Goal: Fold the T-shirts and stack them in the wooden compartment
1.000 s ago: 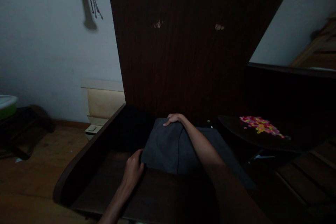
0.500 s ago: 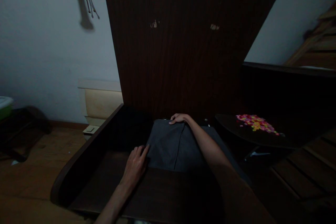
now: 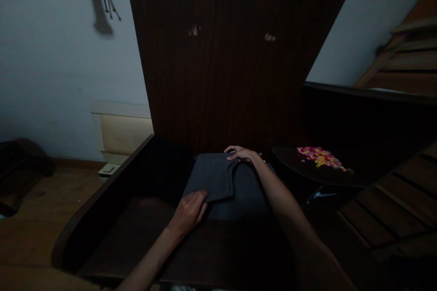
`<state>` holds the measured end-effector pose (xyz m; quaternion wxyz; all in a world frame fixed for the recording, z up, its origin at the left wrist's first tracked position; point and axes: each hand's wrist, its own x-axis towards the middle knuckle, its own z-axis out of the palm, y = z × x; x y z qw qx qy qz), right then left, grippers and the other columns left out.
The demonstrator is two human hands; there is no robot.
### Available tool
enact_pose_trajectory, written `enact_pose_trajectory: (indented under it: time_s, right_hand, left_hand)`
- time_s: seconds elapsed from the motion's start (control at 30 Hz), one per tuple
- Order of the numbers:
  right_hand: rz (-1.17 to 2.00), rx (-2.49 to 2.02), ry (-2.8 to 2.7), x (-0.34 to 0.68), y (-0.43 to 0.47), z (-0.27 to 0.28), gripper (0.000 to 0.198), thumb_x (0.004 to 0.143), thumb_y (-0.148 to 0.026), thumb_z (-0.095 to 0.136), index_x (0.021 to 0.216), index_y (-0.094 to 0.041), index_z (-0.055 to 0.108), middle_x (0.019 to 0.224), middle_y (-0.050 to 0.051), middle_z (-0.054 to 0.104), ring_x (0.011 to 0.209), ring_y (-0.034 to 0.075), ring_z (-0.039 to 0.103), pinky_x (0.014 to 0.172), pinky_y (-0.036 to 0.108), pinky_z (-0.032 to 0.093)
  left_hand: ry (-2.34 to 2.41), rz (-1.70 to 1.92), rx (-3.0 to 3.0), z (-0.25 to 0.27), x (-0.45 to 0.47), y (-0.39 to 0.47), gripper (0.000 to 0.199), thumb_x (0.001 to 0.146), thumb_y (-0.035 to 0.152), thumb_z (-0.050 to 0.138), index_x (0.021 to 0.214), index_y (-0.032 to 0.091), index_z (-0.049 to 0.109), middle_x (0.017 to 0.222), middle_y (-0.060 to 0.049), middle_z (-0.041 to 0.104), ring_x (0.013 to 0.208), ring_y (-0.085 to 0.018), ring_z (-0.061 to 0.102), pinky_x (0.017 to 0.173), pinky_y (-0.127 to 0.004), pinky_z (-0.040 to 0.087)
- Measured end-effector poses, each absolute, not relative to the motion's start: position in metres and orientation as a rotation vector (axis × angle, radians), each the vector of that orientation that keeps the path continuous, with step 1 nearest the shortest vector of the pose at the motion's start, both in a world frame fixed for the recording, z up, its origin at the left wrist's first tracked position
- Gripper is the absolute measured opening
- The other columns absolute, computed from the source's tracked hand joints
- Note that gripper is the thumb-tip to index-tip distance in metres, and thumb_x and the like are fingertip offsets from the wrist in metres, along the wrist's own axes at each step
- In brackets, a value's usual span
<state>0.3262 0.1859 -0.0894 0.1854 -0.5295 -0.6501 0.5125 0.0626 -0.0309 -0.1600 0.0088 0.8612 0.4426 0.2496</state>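
A dark grey folded cloth, perhaps a garment, lies on the dark wooden desktop, its upper layer raised in a flap over a flat layer below. With fingers curled, my left hand grips the flap's near edge. At the far edge my right hand holds the cloth between thumb and fingers, where small creases run down from it. Deep shadow hides part of the cloth beneath my right forearm.
A tall dark wooden panel rises behind the cloth. On the left runs a raised side board. A rounded shelf at right bears a heap of small pink and yellow pieces. Wooden slats lie farther right.
My left hand has moved right and closed on the cloth's near edge, lifting the flap. The right hand stays at the far edge. The view has shifted slightly to the right.
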Motion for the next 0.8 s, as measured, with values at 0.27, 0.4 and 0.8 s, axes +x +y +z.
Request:
enact_pose_trajectory:
  time_s: [0.27, 0.4, 0.8]
  right_hand:
    - [1.33, -1.5, -1.817, 0.33, 0.178, -0.105, 0.011, 0.067, -0.02, 0.075, 0.074, -0.015, 0.068, 0.078, 0.001, 0.068, 0.076, 0.012, 0.061, 0.07, 0.02, 0.046]
    - [1.266, -1.518, -1.834, 0.325, 0.177, -0.108, 0.015, 0.063, -0.016, 0.076, 0.076, -0.016, 0.068, 0.073, 0.0, 0.068, 0.073, 0.013, 0.061, 0.07, 0.022, 0.046]
    - [1.235, -1.651, -1.776, 0.342, 0.175, -0.102, 0.025, 0.064, -0.031, 0.08, 0.072, -0.017, 0.061, 0.065, -0.003, 0.058, 0.062, 0.01, 0.052, 0.054, 0.018, 0.043]
  left_hand:
    - [1.378, 0.601, 2.701, -0.161, 0.11, -0.046, 0.026, 0.093, 0.032, 0.047, 0.113, 0.02, 0.057, 0.111, -0.01, 0.065, 0.108, -0.024, 0.059, 0.098, -0.04, 0.043]
    - [1.419, 0.687, 2.51, -0.159, 0.126, -0.037, 0.038, 0.091, 0.028, 0.05, 0.128, 0.018, 0.047, 0.112, -0.01, 0.066, 0.101, -0.022, 0.063, 0.088, -0.035, 0.05]
    - [1.182, 0.465, 2.671, -0.149, 0.141, -0.048, 0.019, 0.086, 0.019, 0.052, 0.105, 0.019, 0.051, 0.102, -0.006, 0.062, 0.098, -0.02, 0.058, 0.088, -0.034, 0.047]
